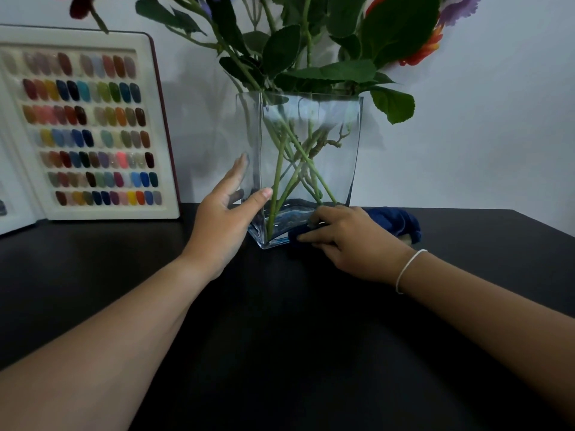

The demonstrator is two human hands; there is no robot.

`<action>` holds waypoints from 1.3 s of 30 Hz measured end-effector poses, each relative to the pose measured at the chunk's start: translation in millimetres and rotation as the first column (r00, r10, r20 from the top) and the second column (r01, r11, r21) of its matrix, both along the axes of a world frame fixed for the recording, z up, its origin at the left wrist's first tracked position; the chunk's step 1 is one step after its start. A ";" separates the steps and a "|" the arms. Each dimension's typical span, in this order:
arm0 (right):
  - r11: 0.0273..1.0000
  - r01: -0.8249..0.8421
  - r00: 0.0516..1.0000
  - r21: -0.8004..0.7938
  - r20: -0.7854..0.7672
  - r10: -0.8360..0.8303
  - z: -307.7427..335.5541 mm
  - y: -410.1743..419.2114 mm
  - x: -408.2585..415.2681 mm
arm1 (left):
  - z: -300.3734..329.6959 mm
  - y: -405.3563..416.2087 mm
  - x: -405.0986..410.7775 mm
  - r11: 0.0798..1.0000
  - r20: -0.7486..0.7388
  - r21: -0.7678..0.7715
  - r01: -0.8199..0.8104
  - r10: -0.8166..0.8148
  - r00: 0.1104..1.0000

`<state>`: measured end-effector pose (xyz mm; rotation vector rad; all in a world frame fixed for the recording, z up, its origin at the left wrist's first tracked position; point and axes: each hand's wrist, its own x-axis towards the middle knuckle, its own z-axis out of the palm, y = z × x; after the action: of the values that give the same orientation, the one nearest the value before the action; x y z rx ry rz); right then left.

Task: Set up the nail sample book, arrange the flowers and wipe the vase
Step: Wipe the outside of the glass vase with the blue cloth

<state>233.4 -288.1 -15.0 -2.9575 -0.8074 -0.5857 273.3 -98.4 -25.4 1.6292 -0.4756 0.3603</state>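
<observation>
A clear square glass vase (pixel 329 157) stands on the dark table (pixel 280 353), holding artificial flowers (pixel 314 57) with green stems and leaves. My left hand (pixel 222 222) rests flat against the vase's left side, fingers spread, thumb on the front corner. My right hand (pixel 348 241) presses a dark blue cloth (pixel 395 220) against the bottom of the vase's front face. The nail sample book (pixel 90 129) stands open and upright against the wall at the left, showing rows of coloured nail tips.
A white wall (pixel 482 119) rises directly behind the vase and book. The table's right edge (pixel 547 223) runs diagonally at the far right. A thin white bracelet (pixel 407 269) circles my right wrist.
</observation>
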 end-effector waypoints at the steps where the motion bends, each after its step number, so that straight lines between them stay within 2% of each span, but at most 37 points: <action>1: 1.000 -0.014 1.000 -0.017 0.007 0.014 -0.7 3.2 -0.1 | -0.2 -0.1 0.0 1.000 0.000 -0.002 0.005 -0.005 1.000; 4: 0.997 -0.038 0.999 -0.062 0.032 0.040 -1.4 10.8 0.1 | 0.1 0.6 -0.7 1.000 0.006 0.010 -0.003 0.003 1.000; 10: 0.999 0.027 0.999 -0.024 0.033 -0.026 5.6 -12.6 1.3 | 0.2 1.4 -1.1 1.000 0.012 0.021 -0.004 0.004 1.000; 14: 0.993 0.041 0.990 0.113 0.129 -0.055 10.8 -26.7 3.1 | -0.6 1.1 -1.7 1.000 0.010 0.018 0.009 -0.010 1.000; 18: 0.916 -0.122 0.925 0.381 0.378 -0.035 29.9 -16.6 7.9 | 0.4 2.0 -3.0 1.000 0.003 0.007 0.022 -0.022 1.000; 20: 0.881 -0.171 0.904 0.442 0.426 -0.039 35.1 -10.4 11.2 | 0.2 2.0 -3.2 1.000 0.002 0.010 0.018 -0.018 1.000; 23: 0.906 -0.187 0.934 0.379 0.354 0.044 20.9 -7.0 9.6 | -0.3 2.1 -2.3 0.999 -0.003 0.019 0.028 -0.028 1.000; 27: 0.983 -0.164 0.984 0.082 0.082 0.157 1.1 -8.3 6.6 | 1.1 3.4 -3.0 0.999 -0.009 0.015 0.039 -0.039 0.999; 31: 0.986 -0.154 0.987 0.070 0.046 0.151 2.2 -5.4 6.8 | 1.4 3.8 -4.7 0.998 -0.013 0.007 0.064 -0.064 0.998; 34: 0.975 -0.191 0.971 0.112 0.168 0.171 9.9 -4.4 3.2 | 0.8 3.1 -3.4 0.998 -0.008 0.012 0.054 -0.054 0.999; 37: 0.936 -0.241 0.915 0.256 0.380 0.132 23.9 1.3 6.1 | 1.0 3.7 -2.5 0.999 -0.003 0.010 0.050 -0.050 0.999; 39: 0.907 -0.262 0.885 0.330 0.457 0.090 30.2 5.1 10.2 | 1.1 3.2 -2.6 0.999 -0.002 0.011 0.052 -0.052 0.999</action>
<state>243.7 -283.0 15.2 -2.3887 -0.8576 -1.2543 270.7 -95.1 -24.3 1.6242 -0.5179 0.3179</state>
